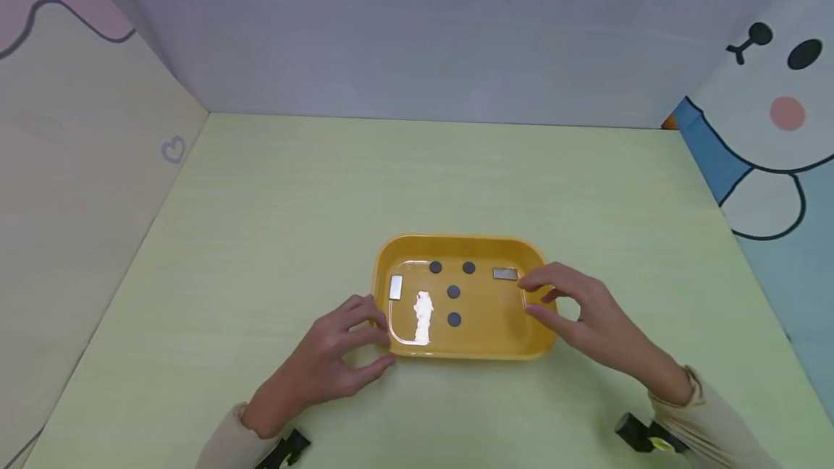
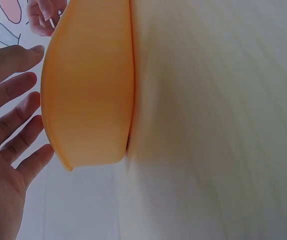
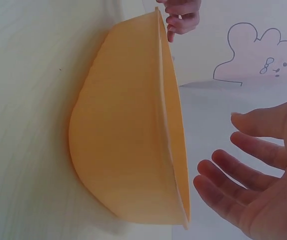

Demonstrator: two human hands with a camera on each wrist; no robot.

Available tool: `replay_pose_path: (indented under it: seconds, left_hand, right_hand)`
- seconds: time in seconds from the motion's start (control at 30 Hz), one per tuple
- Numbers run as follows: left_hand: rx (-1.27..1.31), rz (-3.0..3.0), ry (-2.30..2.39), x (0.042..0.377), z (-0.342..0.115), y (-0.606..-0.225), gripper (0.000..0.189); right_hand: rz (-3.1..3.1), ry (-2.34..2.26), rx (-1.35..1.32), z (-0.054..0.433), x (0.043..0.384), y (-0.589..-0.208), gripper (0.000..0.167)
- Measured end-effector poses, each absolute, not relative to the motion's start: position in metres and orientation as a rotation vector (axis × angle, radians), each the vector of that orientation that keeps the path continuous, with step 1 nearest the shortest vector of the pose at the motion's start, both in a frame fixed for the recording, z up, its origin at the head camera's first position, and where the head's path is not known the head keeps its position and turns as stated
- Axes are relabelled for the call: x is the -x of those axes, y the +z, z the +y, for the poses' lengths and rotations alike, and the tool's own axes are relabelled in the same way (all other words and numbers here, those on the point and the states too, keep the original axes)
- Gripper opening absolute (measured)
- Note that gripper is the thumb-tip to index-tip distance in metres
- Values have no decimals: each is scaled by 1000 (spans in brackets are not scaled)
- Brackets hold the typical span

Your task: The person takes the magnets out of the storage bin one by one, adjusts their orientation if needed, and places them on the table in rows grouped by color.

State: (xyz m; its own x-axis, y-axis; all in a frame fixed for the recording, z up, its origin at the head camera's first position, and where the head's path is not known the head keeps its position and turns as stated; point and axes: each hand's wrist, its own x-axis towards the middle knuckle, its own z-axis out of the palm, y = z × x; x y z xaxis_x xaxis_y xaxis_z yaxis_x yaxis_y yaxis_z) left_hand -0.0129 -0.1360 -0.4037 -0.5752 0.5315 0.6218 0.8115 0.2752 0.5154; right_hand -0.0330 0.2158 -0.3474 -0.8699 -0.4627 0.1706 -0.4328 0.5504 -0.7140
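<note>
A yellow rectangular tray (image 1: 482, 349) with rounded corners sits on the table. Several dark grey round discs (image 1: 453, 292) lie inside near its middle. One small silver rectangular piece (image 1: 395, 287) is at the tray's left end, and another silver piece (image 1: 504, 273) lies toward the upper right. At the left rim, my left hand (image 1: 339, 349) has its loosely bent fingertips right by the edge, thumb apart. Over the tray's right end hovers my right hand (image 1: 586, 310), thumb and forefinger spread with nothing between them. In the right wrist view its fingers (image 3: 233, 170) are spread beside the rim.
The pale green tabletop (image 1: 293, 201) extends around the tray on every side. A plain grey-blue wall (image 1: 423, 35) stands at the back. Panels with cartoon drawings border the left (image 1: 85, 165) and right (image 1: 782, 187). Dark wrist devices (image 1: 641, 434) sit at both sleeves.
</note>
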Motion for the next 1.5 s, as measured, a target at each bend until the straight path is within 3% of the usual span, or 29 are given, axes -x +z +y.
replay_pose_path:
  seconds: [0.93,1.5]
  left_hand:
    - [1214,-2257,-1039,14,-135,-409,11]
    - [1209,-2308,-1039,19,-138,-407,12]
  right_hand:
    - [2526,-1415,901,185,43,-373,35]
    - [2440,-1303,698,166,50,-384,32]
